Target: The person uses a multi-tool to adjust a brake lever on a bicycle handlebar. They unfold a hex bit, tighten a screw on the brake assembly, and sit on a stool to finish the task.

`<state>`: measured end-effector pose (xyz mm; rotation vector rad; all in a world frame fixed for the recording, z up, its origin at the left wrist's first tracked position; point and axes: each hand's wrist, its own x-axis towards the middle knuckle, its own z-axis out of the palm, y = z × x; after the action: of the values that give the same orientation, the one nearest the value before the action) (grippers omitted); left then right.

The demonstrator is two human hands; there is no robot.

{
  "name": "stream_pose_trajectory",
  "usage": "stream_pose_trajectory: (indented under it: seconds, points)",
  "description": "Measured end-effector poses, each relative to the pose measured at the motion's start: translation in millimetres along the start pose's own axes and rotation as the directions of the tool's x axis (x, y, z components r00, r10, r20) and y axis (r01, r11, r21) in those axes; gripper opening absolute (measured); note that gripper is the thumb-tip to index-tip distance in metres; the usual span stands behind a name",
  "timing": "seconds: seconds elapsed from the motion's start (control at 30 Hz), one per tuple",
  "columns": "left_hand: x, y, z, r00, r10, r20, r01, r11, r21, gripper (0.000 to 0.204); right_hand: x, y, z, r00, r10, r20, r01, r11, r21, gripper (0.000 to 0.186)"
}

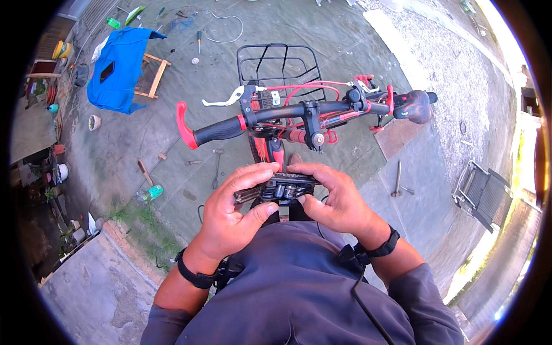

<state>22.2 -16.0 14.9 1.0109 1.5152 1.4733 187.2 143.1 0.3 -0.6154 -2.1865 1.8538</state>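
Note:
Both hands grip a black folding multi-tool (282, 187) close in front of me. My left hand (238, 210) wraps round its left end, fingertips along the top and thumb near the lower edge. My right hand (336, 201) holds the right end, forefinger on top and thumb pressed at the bottom. Just beyond stands a red and black bicycle (267, 148); its handlebar (270, 112) crosses the view, with a red bar end on the left and a white brake lever (221, 100). A black wire rack (279, 63) shows behind the handlebar.
At upper left a wooden stool (150, 77) bears a blue cloth (118, 69) with a black phone (107, 71) on it. Hand tools (397, 178) and a green bottle (153, 192) lie on the ground sheet (362, 63). A folding chair (480, 192) is at far right, plant pots (62, 172) at far left.

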Motion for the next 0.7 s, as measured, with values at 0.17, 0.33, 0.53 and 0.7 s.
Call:
stream_pose_trajectory:
  seconds: [0.17, 0.33, 0.53, 0.7]
  points:
    - [5, 7, 4, 0.998, 0.068, 0.005, -0.068, 0.985, 0.162, 0.046, 2, -3, -2, 0.999, -0.020, 0.031, 0.023, 0.994, -0.110, 0.046]
    - [4, 9, 7, 0.997, 0.075, -0.016, -0.071, 0.978, 0.196, 0.046, 1, -3, -1, 0.996, -0.088, 0.004, 0.086, 0.977, -0.197, 0.046]
    - [4, 9, 20, 0.961, -0.201, -0.188, 0.154, 0.959, -0.239, 0.043, 4, -10, 5, 0.993, -0.113, -0.028, 0.099, 0.943, -0.317, 0.048]
    - [7, -4, 16, 0.902, -0.431, 0.010, 0.357, 0.733, -0.579, 0.040, 13, -25, 6, 0.970, -0.241, 0.007, 0.222, 0.881, -0.418, 0.055]
